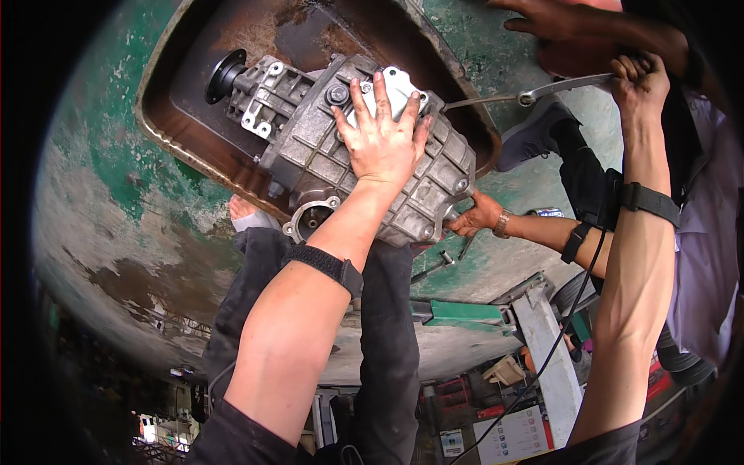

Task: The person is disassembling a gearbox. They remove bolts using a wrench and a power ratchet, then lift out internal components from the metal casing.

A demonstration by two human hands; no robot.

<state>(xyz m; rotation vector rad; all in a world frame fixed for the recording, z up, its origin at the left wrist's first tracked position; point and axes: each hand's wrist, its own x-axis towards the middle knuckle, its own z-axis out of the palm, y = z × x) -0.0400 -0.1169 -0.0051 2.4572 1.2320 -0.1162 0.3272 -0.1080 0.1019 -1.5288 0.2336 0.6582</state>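
A grey cast-metal gearbox [310, 159] rests in a large rusty metal tray [182, 136], with a round black flange [225, 76] at its far left end. My left hand [381, 139] lies on the gearbox's top with fingers spread, beside a bolt head. Out to the right, my right hand [642, 81] is closed around the end of a wrench [573, 84]. The wrench's ring end meets a thin metal bar [480, 101] that runs to the gearbox's far right side. Where that bar ends on the gearbox is hard to make out.
A co-worker's hand [477, 215] touches the gearbox's near right corner. Another person's hand [546, 19] reaches in at the top right. A dark shoe [535, 139] stands on the worn green floor. A ratchet-like tool [434, 266] and a green metal arm [469, 314] lie nearer me.
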